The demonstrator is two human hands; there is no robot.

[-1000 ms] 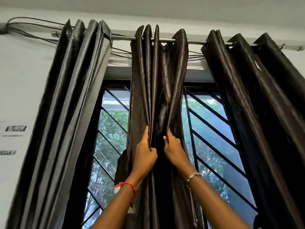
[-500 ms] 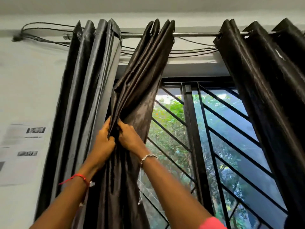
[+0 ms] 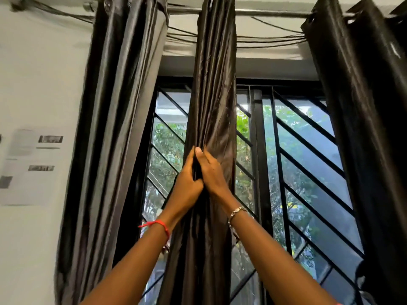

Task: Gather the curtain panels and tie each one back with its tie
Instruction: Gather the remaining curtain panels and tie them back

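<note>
Head view: the glossy dark middle curtain panel [image 3: 214,89] hangs bunched into tight folds, left hand [image 3: 187,183] and right hand [image 3: 212,172] fingers clamped on it.

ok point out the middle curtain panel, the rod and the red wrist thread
middle curtain panel [image 3: 214,84]: head view, gathered folds
rod [image 3: 264,12]: head view, bare stretch
red wrist thread [image 3: 160,222]: head view, top of the band

White wall [image 3: 39,73] on the left, blurred printed sheets [image 3: 26,168] stuck to it. Window [image 3: 308,128] with black frame and slanted black bars, daylight through the glass, green foliage [image 3: 165,155] beyond. Dark cables [image 3: 271,40] strung along the wall above, just under a metal rod [image 3: 271,12].
</note>
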